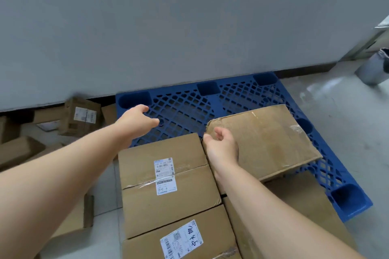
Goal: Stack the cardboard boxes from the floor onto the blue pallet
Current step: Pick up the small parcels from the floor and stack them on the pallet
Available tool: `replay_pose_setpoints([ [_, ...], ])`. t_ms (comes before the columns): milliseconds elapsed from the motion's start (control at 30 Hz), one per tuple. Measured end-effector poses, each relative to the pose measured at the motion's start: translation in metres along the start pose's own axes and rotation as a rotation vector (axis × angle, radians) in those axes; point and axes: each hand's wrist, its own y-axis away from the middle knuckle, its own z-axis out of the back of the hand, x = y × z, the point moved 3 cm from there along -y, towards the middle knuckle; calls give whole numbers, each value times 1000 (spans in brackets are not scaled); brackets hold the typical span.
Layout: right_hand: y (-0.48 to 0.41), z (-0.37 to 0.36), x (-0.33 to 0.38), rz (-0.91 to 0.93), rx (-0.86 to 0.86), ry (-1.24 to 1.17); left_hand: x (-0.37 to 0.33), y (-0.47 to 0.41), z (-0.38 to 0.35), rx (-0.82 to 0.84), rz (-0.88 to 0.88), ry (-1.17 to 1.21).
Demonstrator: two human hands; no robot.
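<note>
The blue pallet (189, 109) lies against the grey wall. On it sit a large labelled cardboard box (160, 174), another labelled box (181, 235) nearer me, a worn brown box (271, 134) to the right and a plain box (299, 206) below that. My left hand (136, 120) hovers over the pallet's bare grid, fingers loosely curled, holding nothing. My right hand (221, 145) rests at the near left corner of the worn box with its fingers loosely curled; I cannot tell whether it grips the edge.
Several more cardboard boxes (80, 118) lie on the floor at the left by the wall. A flat box (71, 216) lies under my left forearm. A metal bin (376, 67) stands at the far right.
</note>
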Motion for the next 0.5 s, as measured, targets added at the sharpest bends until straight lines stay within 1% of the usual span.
replay_pose_setpoints([
  [233,61,-87,15,73,194,81,89,41,77,-145,121,112],
  [500,161,-192,5,150,373,167,230,112,154,-275,270,206],
])
